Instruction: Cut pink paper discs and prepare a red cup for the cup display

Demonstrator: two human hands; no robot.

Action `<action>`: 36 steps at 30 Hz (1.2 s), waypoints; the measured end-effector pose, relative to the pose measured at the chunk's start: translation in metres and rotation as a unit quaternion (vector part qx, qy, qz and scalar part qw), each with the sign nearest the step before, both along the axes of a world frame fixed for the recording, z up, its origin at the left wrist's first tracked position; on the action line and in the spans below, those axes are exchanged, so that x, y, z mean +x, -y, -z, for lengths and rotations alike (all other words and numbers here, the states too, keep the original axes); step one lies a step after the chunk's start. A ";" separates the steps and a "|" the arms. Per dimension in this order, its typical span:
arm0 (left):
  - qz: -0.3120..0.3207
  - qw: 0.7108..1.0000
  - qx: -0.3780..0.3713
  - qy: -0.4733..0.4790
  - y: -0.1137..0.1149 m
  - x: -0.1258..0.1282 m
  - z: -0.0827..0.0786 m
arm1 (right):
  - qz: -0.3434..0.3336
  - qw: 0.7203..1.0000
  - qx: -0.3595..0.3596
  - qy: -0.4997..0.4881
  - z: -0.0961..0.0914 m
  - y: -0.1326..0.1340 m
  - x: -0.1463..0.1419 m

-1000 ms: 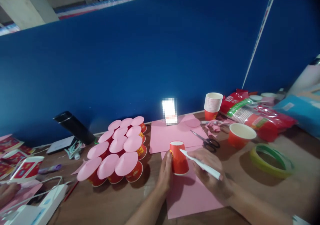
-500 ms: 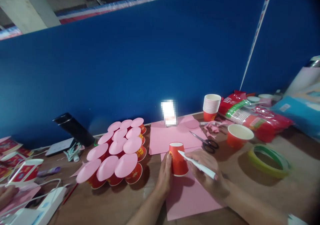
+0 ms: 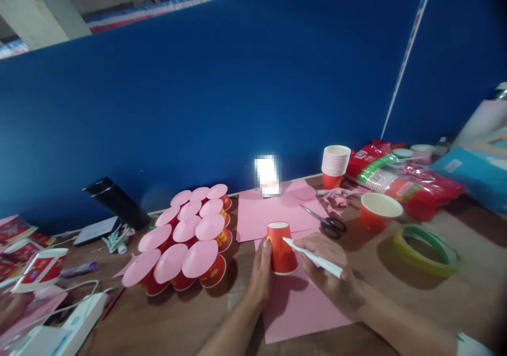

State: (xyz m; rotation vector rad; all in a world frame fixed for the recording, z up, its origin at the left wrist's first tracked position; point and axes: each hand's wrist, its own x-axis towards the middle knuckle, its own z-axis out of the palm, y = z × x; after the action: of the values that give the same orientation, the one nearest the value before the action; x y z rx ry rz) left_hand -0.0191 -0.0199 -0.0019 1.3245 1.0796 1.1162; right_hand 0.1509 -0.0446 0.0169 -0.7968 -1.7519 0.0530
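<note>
A red paper cup (image 3: 282,253) stands upside down on a pink paper sheet (image 3: 304,314). Along its left side my left hand (image 3: 260,274) is closed, steadying it with fingers and thumb. My right hand (image 3: 330,266) grips a white marker pen (image 3: 317,259), whose tip meets the cup's wall near the upper right. Left of the hands, several upturned red cups topped with pink paper cones (image 3: 200,258) stand in rows. Black-handled scissors (image 3: 331,226) lie just beyond my right hand, beside more pink paper (image 3: 257,216).
At right are a yellow-green tape roll (image 3: 428,250), an upright red cup (image 3: 380,213), a cup stack (image 3: 336,166) and a red bag of cups (image 3: 404,179). A power strip (image 3: 75,319), black bottle (image 3: 116,203) and another person's hand (image 3: 16,311) are at left. A blue partition (image 3: 237,92) stands behind.
The view has shifted slightly. Both hands keep their places at the cup, with the pen tip still against its wall. At far left, the other person's hand and cup have moved a little.
</note>
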 end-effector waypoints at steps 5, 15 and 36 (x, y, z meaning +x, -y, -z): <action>-0.014 1.000 -0.010 0.006 0.001 0.002 -0.004 | 0.013 1.000 0.005 -0.008 -0.004 0.001 0.000; -0.040 0.998 -0.037 -0.016 0.001 0.000 0.003 | 0.016 1.000 0.012 -0.021 -0.003 -0.002 -0.001; -0.101 0.991 -0.083 0.043 0.000 -0.005 0.001 | -0.048 0.999 0.023 -0.005 0.001 0.003 -0.003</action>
State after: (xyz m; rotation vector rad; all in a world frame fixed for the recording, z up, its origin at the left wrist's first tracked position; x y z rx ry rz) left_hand -0.0241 -0.0200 -0.0026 1.0457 1.2352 1.1932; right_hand 0.1482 -0.0472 0.0156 -0.6767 -1.7750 0.0806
